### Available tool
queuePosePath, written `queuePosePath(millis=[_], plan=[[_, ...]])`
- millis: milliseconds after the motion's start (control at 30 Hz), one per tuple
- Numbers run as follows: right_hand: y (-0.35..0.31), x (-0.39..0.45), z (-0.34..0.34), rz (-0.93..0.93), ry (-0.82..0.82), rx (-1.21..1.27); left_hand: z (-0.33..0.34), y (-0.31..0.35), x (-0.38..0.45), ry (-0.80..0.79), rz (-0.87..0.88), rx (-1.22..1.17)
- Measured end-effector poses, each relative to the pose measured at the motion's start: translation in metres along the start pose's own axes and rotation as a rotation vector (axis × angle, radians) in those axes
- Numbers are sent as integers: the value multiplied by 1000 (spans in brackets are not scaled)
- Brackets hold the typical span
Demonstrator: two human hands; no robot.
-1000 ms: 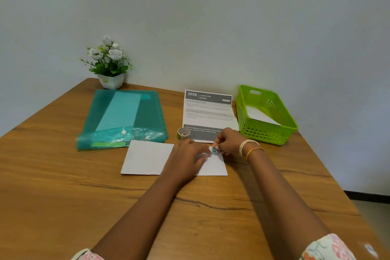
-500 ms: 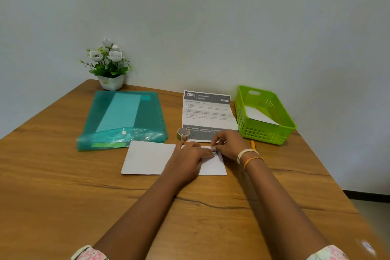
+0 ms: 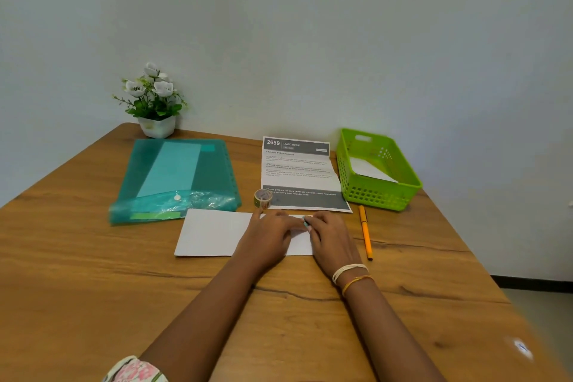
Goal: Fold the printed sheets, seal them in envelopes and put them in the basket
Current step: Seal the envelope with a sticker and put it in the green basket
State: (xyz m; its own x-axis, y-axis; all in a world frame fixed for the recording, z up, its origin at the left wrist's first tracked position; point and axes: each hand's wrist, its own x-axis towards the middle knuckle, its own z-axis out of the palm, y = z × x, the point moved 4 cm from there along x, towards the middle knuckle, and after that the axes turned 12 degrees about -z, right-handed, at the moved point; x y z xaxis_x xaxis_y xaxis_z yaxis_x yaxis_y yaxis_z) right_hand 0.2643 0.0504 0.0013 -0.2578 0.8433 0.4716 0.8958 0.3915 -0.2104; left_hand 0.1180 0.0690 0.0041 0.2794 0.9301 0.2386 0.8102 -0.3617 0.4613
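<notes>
Envelope (image 3: 214, 232), plain white, is laid flat on the wooden table (image 3: 77, 273) right in front of the person, long side across, and its right half is covered by both hands. It's pressed down by the left hand (image 3: 269, 234), which is spread flat over the middle with the fingers fairly straight and the index finger stretched toward the far edge. On the right end the right hand (image 3: 330, 234) is rested, fingers bent over a small teal-ish bit at the fingertips; whether that bit is actually pinched or just pushed down can't be told from this angle. String and orange bands are worn on the right wrist.

Just past the envelope's far edge a small roll of tape (image 3: 263, 198) is stood on the table, touching the near left corner of a printed sheet (image 3: 299, 174). That sheet is left unfolded, flat, with a dark header marked 2659 and a dark strip along the bottom. To its right a lime green basket (image 3: 409, 178) is parked near the wall, and a white envelope-like piece is seen leaning inside it. An orange pen (image 3: 365, 231) is laid between the basket and the right hand, pointing roughly toward the person.

Off to the left, a teal plastic folder (image 3: 183, 177) with a snap button is laid flat, its near edge just beside the envelope's far left corner. A little potted plant (image 3: 153, 102) with white flowers is tucked in the far corner by the wall.
</notes>
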Motion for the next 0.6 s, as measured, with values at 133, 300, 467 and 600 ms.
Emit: queuePosePath(millis=[133, 300, 467, 600], plan=[[-7, -7, 1, 4, -113, -155, 0, 1, 0, 14, -13, -23], [-9, -10, 1, 38, -163, -187, 5, 1, 0, -52, 14, 142], [-10, -14, 0, 70, -174, -189, 6, 2, 1, -121, 9, 238], [-13, -16, 0, 106, -210, -187, 6, 2, 0, -124, -5, 238]])
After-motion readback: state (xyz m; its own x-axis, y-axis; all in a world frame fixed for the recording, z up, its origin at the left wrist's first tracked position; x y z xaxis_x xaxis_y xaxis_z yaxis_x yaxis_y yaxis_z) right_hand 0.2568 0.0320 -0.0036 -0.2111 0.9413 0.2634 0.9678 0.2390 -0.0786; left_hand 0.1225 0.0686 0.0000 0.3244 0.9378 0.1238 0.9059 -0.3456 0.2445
